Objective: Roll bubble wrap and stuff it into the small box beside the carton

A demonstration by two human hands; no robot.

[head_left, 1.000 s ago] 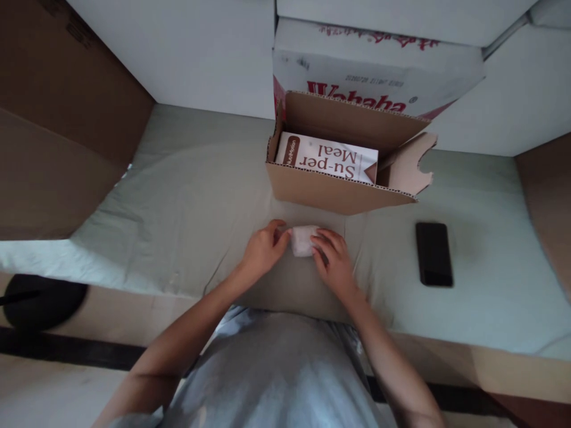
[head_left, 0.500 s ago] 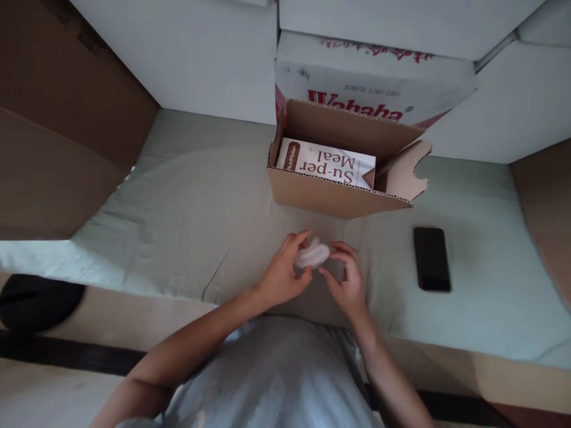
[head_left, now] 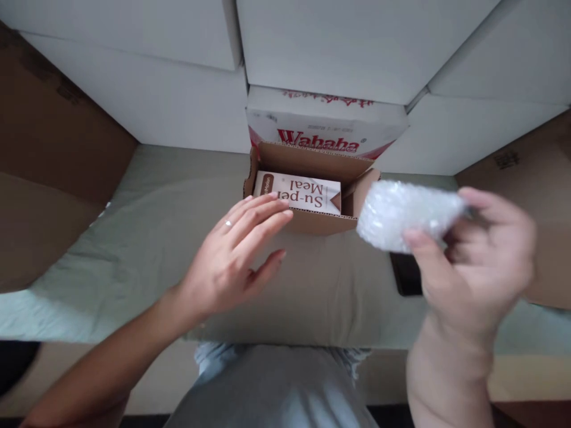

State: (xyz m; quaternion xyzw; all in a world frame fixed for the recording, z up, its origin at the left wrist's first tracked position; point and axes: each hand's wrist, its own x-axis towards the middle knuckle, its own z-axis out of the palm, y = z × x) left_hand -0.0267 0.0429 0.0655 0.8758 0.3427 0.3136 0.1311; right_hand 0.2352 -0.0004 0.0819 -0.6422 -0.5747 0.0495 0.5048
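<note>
My right hand [head_left: 477, 261] grips a bundle of clear bubble wrap [head_left: 397, 215] between thumb and fingers, held up to the right of the open cardboard box [head_left: 314, 222]. Whatever the wrap may contain cannot be made out. A white carton [head_left: 328, 189] printed "Su-per Meal" lies inside the box, its lettering upside down to me. With fingers stretched out and a ring on one, my left hand [head_left: 232, 255] hovers by the box's near left edge. It holds nothing, and its fingertips overlap the carton's lower left part in view.
A black phone [head_left: 404, 276] lies on the green cloth [head_left: 178, 220], partly behind the bubble wrap and right hand. A "Wahaha" box [head_left: 330, 116] stands behind the open one. Large brown boxes flank the surface, left [head_left: 53, 154] and right [head_left: 526, 178]; white boxes [head_left: 357, 41] are stacked behind.
Both hands were together low in front of the box around a small whitish bundle. Now they are apart: the right is raised with bubble wrap, the left has opened and reached toward the box.
</note>
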